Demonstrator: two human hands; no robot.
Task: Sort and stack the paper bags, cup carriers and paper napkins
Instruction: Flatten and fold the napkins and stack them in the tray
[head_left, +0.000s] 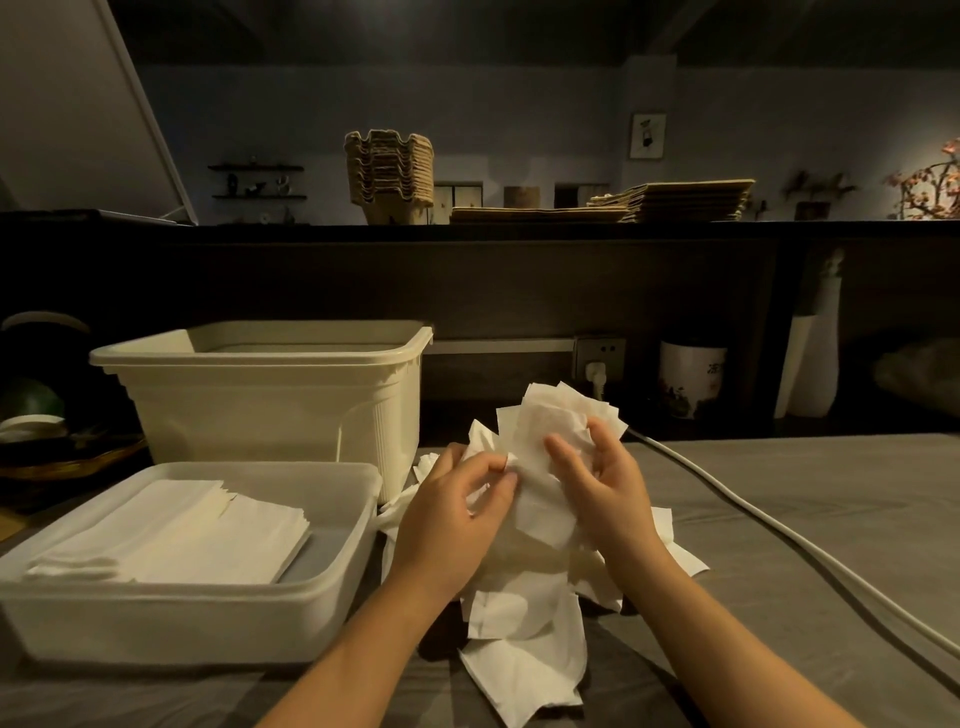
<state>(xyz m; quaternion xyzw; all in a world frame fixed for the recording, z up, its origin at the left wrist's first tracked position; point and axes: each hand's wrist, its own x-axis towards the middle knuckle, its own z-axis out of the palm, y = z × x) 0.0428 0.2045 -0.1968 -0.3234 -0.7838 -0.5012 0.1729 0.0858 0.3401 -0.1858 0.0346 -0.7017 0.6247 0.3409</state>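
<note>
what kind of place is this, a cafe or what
Probably a café or takeaway counter: stacked cup carriers and flat paper bags sit on the ledge, paper napkins lie stacked in a tray.

Dim, warm light; dark background, wide-angle bending at the edges.

Two bare arms are pictured from above: the left hand (457, 512) and the right hand (610, 488) are seen uncovered, the forearms left bare down to the view's lower edge.
</note>
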